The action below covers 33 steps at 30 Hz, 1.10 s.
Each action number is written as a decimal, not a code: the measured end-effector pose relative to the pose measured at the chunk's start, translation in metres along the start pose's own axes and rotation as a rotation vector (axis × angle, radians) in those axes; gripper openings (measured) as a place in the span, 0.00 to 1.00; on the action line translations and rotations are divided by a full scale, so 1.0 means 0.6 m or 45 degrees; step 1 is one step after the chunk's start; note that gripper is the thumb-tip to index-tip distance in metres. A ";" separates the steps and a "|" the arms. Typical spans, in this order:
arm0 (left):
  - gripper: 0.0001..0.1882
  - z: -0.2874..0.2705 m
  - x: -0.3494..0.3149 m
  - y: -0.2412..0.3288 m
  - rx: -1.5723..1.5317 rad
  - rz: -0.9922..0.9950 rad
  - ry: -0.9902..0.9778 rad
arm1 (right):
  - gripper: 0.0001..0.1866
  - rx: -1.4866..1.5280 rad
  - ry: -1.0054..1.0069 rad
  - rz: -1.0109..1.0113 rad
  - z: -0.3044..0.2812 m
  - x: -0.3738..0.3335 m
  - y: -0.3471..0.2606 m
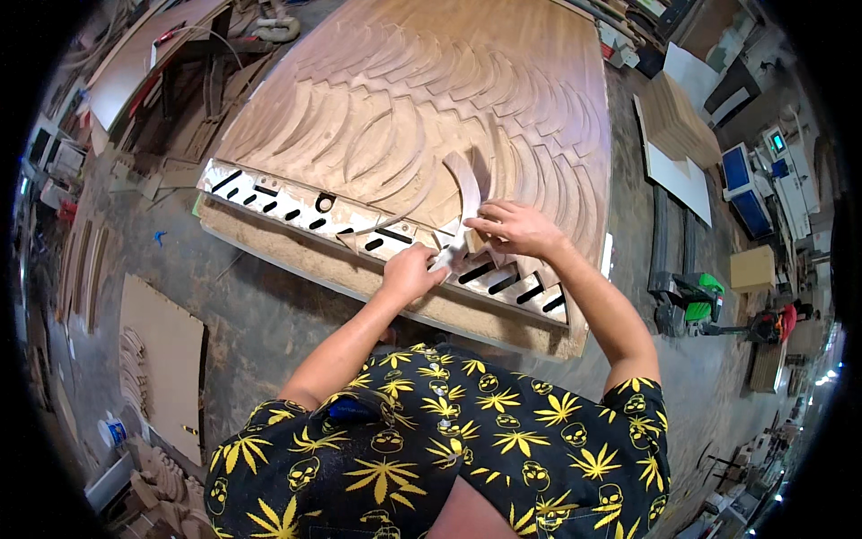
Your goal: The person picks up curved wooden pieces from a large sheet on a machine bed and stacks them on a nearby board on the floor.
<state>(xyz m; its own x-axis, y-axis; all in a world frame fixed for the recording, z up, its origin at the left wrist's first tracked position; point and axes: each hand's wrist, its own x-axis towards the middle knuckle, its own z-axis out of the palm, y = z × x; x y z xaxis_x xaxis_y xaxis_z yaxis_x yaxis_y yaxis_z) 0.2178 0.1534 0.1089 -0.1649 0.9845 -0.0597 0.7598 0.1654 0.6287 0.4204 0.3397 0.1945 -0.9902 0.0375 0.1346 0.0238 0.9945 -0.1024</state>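
A curved wooden strip (pixel 465 182) stands out from the near edge of a large carved wooden panel (pixel 413 36), between my two hands. My left hand (pixel 413 272) pinches its lower end. My right hand (pixel 514 226) is closed on the strip's right side, fingers bent over it. A small pale block-like piece (pixel 474 241) shows beneath the right fingers; what it is I cannot make out. Just in front of the hands lies a white slotted metal strip (pixel 296 205) along the panel's near edge. Rows of crescent-shaped strips cover the panel.
A thick board edge (pixel 287 253) runs below the slotted strip. On the floor at left lies a flat brown sheet (pixel 162 359). To the right are a pallet jack (pixel 696 301), a cardboard box (pixel 752 270) and a stack of boards (pixel 672 117).
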 end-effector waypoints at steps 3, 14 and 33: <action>0.18 0.007 -0.003 -0.017 -0.122 -0.109 0.072 | 0.37 0.013 0.002 0.047 0.043 0.003 -0.025; 0.15 -0.021 -0.003 -0.047 -0.322 -0.341 0.139 | 0.36 0.010 -0.049 0.079 0.100 0.010 -0.085; 0.20 0.121 0.192 0.157 0.761 0.343 0.039 | 0.14 -0.009 0.538 1.246 0.131 -0.213 -0.036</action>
<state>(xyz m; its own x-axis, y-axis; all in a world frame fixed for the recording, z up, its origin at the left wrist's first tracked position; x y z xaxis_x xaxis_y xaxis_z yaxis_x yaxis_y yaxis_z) 0.3161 0.2865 0.1051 0.0690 0.9953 0.0673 0.9941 -0.0742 0.0788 0.5356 0.3058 0.1021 -0.4120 0.8502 0.3278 0.7853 0.5138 -0.3456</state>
